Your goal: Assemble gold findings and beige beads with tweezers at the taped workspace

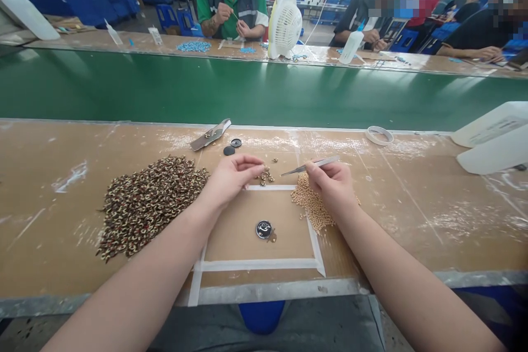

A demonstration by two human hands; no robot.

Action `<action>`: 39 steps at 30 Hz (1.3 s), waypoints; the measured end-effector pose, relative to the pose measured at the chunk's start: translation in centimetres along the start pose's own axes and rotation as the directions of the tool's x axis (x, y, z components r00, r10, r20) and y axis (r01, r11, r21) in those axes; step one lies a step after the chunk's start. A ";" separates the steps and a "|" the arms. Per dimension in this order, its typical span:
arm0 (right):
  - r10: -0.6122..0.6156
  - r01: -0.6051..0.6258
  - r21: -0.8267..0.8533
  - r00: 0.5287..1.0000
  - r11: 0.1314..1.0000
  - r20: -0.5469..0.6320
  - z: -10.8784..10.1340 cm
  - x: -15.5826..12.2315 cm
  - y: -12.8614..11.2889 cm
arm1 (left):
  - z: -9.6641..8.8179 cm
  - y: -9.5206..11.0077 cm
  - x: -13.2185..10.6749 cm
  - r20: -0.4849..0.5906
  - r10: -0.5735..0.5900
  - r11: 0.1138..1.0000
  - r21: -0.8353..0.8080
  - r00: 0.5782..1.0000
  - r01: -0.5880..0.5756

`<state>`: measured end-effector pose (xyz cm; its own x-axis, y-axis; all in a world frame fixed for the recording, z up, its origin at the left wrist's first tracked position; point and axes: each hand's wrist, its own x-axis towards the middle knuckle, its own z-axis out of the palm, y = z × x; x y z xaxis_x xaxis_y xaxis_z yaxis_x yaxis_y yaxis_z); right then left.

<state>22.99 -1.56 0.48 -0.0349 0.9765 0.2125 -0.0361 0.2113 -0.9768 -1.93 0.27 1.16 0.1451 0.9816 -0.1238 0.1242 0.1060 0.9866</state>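
My left hand (236, 177) has its thumb and fingertips pinched together beside a small cluster of dark-and-gold pieces (267, 178); what sits between the tips is too small to make out. In my right hand (333, 184) is a pair of metal tweezers (301, 169), its points directed left toward that cluster. Under the right hand lies a pile of small tan beads (315, 206). A round black dish (264, 229) with shiny liquid in it rests inside the white tape frame (264, 265), a brownish smear at its side.
Left of my forearm spreads a large heap of dark-and-cream small pieces (152, 198). Behind are two black round caps (230, 150), a bent strip (211, 135) and a tape roll (379, 135). White bottles (493, 151) lie at right. People work beyond the green belt (231, 88).
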 end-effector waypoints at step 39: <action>-0.044 0.033 -0.414 0.999 0.910 -0.016 0.4 0.5 0.9 | 2.2 0.1 -1.1 0.062 -0.121 0.977 0.186 0.991 0.108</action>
<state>22.50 -0.88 -0.26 -0.0177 0.9669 0.2546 0.3797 0.2421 -0.8929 0.13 -1.14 1.19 0.1896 0.9499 -0.2486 0.3195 0.1798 0.9304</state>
